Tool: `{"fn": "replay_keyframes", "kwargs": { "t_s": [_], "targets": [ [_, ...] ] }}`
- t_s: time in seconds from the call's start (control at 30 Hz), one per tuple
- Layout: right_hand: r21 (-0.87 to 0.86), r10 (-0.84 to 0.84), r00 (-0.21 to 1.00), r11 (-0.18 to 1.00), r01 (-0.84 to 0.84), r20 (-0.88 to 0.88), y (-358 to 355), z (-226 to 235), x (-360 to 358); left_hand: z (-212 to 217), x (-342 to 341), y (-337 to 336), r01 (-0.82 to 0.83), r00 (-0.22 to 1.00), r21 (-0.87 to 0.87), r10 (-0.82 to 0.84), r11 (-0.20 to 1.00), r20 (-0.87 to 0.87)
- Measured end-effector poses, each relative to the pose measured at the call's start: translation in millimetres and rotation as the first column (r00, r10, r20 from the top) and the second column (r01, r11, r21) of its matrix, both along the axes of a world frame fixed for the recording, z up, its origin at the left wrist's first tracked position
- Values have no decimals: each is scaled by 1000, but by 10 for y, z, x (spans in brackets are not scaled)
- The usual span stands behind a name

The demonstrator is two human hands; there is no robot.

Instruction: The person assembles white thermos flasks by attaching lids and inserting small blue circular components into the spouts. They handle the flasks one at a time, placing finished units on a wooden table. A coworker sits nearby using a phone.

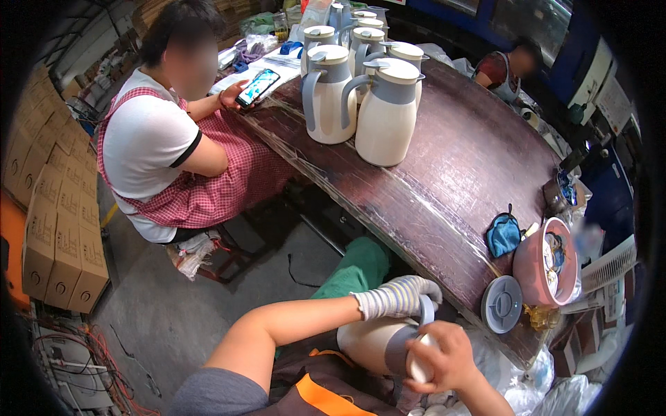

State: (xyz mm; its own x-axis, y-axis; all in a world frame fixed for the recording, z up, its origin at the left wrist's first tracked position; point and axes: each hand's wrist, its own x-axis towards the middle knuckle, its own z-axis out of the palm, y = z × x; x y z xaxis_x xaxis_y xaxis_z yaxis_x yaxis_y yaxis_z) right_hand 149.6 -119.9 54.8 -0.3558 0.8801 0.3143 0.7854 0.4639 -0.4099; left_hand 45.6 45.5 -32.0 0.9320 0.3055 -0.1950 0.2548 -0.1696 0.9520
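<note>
Jug (368,341) tilted over the lap, beside the bench (479,149) edge.
Left hand (397,295), gloved: fingers round grey handle (426,313). Right hand (449,357): fingers holding white lid (420,359). Bench top stretches between standing jugs (387,123) and pink bucket (535,272).

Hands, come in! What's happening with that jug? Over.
Left hand, gloved, gripping handle. Right hand on white lid. Jug tipped, lid toward right. Table close ahead.

Before me stands the brown desk (472,132), its front edge scuffed. At its far left, cream-and-grey jugs (387,125) stand upright in a cluster. Toward my right lie a blue pouch (502,236), a filled pink basin (528,269) just beside it, and, near the edge, a round grey disc (501,305).
</note>
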Motion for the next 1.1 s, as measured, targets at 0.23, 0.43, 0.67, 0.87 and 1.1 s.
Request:
{"fn": "replay_keyframes", "kwargs": {
  "t_s": [0.23, 0.43, 0.67, 0.87, 1.1],
  "targets": [
    [-558, -754, 642, 597, 577, -143, 50, -405, 393, 78, -436, -797, 1, 976, 589, -130, 808, 177],
    [-372, -414, 892, 869, 326, -183, -52, -110, 204, 113, -274, 48, 38, 998, 231, -48, 972, 39],
    [-45, 202, 977, 979, -199, 68, 71, 186, -119, -141, -110, 143, 147, 982, -261, -108, 954, 157],
    [-211, -308, 932, 940, 267, -191, 42, -214, 198, 84, -375, 245, 181, 917, -382, -296, 906, -267],
    [-444, -467, 801, 848, 288, -374, 285, -243, 333, 162, -370, -348, 270, 916, -385, -112, 883, 386]
  ]
}}
